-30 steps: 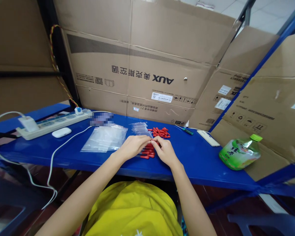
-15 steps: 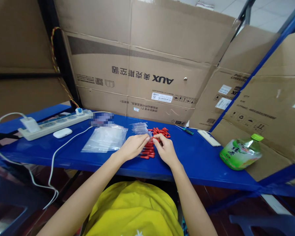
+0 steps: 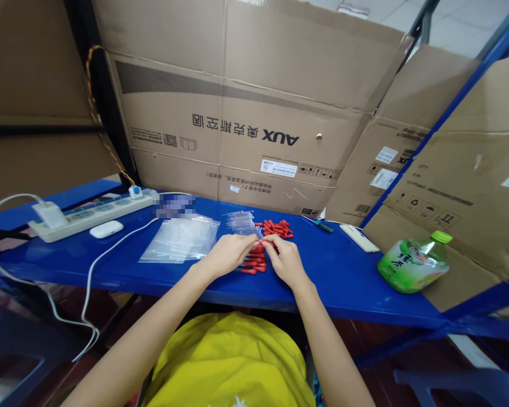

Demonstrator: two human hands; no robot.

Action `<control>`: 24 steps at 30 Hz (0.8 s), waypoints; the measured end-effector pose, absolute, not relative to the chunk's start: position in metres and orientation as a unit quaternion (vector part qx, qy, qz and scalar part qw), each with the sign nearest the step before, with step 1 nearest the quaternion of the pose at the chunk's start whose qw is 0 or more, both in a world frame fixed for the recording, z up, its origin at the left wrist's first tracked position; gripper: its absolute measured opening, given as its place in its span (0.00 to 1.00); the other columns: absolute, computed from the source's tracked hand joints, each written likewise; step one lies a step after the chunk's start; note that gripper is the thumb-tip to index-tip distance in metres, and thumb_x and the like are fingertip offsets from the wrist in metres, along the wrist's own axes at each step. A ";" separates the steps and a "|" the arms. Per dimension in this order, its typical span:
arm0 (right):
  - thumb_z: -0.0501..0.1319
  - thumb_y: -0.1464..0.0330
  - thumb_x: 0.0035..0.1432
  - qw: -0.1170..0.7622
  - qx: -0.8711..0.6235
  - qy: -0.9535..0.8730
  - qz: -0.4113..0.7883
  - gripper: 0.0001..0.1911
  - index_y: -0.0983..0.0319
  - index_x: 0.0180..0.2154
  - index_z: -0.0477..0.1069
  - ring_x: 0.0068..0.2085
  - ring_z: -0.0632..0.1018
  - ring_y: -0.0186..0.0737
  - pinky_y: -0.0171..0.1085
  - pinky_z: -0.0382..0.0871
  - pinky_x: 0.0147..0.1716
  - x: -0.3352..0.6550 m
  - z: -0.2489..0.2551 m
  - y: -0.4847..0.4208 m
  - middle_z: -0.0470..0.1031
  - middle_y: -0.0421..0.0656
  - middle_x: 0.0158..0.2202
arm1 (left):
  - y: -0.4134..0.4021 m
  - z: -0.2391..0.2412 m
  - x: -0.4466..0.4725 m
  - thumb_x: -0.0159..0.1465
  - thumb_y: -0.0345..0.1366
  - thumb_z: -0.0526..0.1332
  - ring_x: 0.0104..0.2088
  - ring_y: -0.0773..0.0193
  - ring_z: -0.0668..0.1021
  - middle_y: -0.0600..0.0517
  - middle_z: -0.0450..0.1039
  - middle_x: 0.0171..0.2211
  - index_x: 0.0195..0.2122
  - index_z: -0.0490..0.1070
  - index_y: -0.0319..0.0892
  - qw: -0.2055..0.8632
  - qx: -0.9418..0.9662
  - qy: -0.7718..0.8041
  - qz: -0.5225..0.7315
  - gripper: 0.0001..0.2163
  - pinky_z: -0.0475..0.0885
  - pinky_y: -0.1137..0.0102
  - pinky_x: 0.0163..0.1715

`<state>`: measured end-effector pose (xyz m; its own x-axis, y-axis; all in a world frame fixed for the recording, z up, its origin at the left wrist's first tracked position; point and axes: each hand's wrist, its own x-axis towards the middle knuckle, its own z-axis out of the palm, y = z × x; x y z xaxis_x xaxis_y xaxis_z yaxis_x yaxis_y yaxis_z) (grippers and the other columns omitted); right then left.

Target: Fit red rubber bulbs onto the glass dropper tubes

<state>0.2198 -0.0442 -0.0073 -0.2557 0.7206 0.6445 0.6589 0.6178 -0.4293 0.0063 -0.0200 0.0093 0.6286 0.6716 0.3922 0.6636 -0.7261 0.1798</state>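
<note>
My left hand [image 3: 229,252] and my right hand [image 3: 286,260] meet at the fingertips above the blue table, both closed in a pinch. A red rubber bulb [image 3: 261,242] shows between them, in the right fingers. The left fingers pinch what appears to be a thin clear dropper tube, mostly hidden by the hand. Just beyond the left hand lies a pile of clear tubes [image 3: 238,220]. Loose red rubber bulbs [image 3: 279,228] are heaped behind the right hand. Below the fingertips, several droppers with red bulbs [image 3: 254,264] lie in a row, partly covered by the left hand.
Clear plastic bags [image 3: 180,240] lie left of the hands. Farther left are a power strip [image 3: 97,213] with white cables and a white earphone case [image 3: 106,229]. A screwdriver [image 3: 322,226], a white phone-like slab [image 3: 358,237] and a green tea bottle [image 3: 413,263] stand to the right. Cardboard [image 3: 246,85] walls the back.
The fingertips have shifted slightly, and the right fingers have drawn closer around the red bulb. The piles on the table look the same.
</note>
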 end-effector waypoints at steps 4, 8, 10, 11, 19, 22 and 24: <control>0.55 0.62 0.76 0.394 -0.445 -0.804 0.002 0.13 0.59 0.46 0.77 0.38 0.85 0.45 0.37 0.71 0.39 0.222 -0.009 -0.045 0.86 0.46 0.39 | -0.020 0.009 0.006 0.81 0.41 0.46 0.33 0.59 0.82 0.50 0.80 0.33 0.40 0.69 0.44 -0.005 0.904 0.371 0.212 0.16 0.60 0.69 0.30; 0.54 0.63 0.77 0.361 -0.453 -0.814 -0.044 0.13 0.59 0.47 0.77 0.39 0.85 0.45 0.37 0.70 0.39 0.223 -0.010 -0.045 0.86 0.47 0.41 | -0.020 0.009 0.006 0.80 0.40 0.47 0.33 0.59 0.82 0.49 0.80 0.33 0.39 0.70 0.44 -0.018 0.904 0.376 0.204 0.16 0.63 0.70 0.31; 0.53 0.64 0.77 0.352 -0.451 -0.818 -0.061 0.14 0.59 0.47 0.77 0.40 0.85 0.45 0.37 0.70 0.39 0.223 -0.010 -0.045 0.86 0.47 0.42 | -0.020 0.009 0.007 0.80 0.39 0.47 0.33 0.59 0.82 0.49 0.80 0.33 0.39 0.70 0.44 -0.021 0.904 0.380 0.198 0.16 0.64 0.71 0.32; 0.53 0.64 0.78 0.349 -0.451 -0.819 -0.068 0.14 0.59 0.47 0.77 0.40 0.85 0.45 0.37 0.69 0.39 0.223 -0.010 -0.046 0.86 0.47 0.41 | -0.020 0.009 0.008 0.80 0.39 0.47 0.33 0.59 0.82 0.49 0.81 0.34 0.40 0.70 0.44 -0.023 0.903 0.383 0.193 0.15 0.65 0.71 0.32; 0.55 0.64 0.77 0.356 -0.452 -0.813 -0.093 0.13 0.60 0.46 0.77 0.39 0.85 0.44 0.36 0.69 0.38 0.220 -0.010 -0.047 0.86 0.47 0.40 | -0.019 0.007 0.010 0.79 0.39 0.48 0.33 0.58 0.82 0.48 0.81 0.34 0.41 0.71 0.44 -0.030 0.900 0.394 0.186 0.14 0.66 0.70 0.33; 0.55 0.64 0.77 0.364 -0.455 -0.806 -0.101 0.14 0.60 0.46 0.78 0.39 0.85 0.43 0.36 0.70 0.38 0.219 -0.010 -0.048 0.86 0.48 0.40 | -0.019 0.006 0.010 0.80 0.39 0.48 0.32 0.58 0.82 0.48 0.81 0.34 0.41 0.70 0.43 -0.030 0.899 0.393 0.191 0.15 0.66 0.70 0.32; 0.55 0.64 0.77 0.365 -0.453 -0.807 -0.103 0.14 0.60 0.46 0.78 0.40 0.85 0.43 0.36 0.70 0.39 0.219 -0.010 -0.048 0.86 0.48 0.41 | -0.019 0.007 0.010 0.79 0.38 0.49 0.32 0.58 0.82 0.48 0.80 0.33 0.40 0.70 0.43 -0.030 0.899 0.392 0.193 0.14 0.65 0.70 0.31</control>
